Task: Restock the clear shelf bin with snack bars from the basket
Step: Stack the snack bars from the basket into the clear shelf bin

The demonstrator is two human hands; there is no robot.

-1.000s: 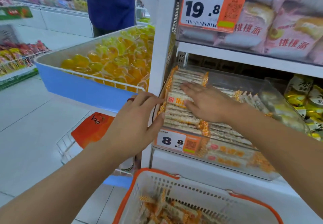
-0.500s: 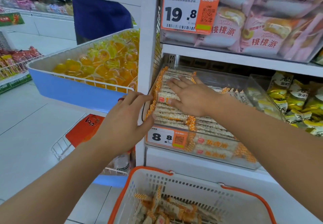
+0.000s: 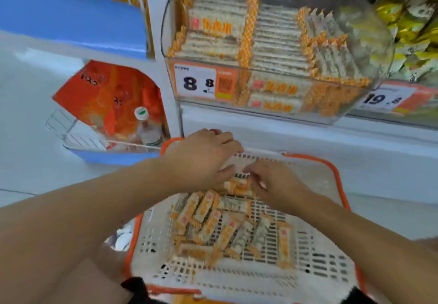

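Note:
A white basket with an orange rim (image 3: 337,175) sits low in front of me, holding several orange-and-white snack bars (image 3: 213,223) in a loose pile. Both hands are inside it at its far end. My left hand (image 3: 203,159) lies palm down with its fingers spread over the bars there. My right hand (image 3: 277,183) has its fingers curled round a few bars between the two hands. Above, the clear shelf bin (image 3: 355,19) holds neat rows of the same bars (image 3: 218,26) on its left and middle, with an 8.8 price label (image 3: 203,83) on its front.
A blue-fronted bin (image 3: 71,14) of yellow sweets hangs at upper left. Below it a wire rack holds an orange bag (image 3: 111,100) and a bottle (image 3: 144,126). Yellow packets (image 3: 414,19) fill the neighbouring bin at right, above a 19.8 tag (image 3: 388,100).
Both hands have left the shelf bin and dropped into the basket. My view has tilted down, so the basket now fills the lower frame.

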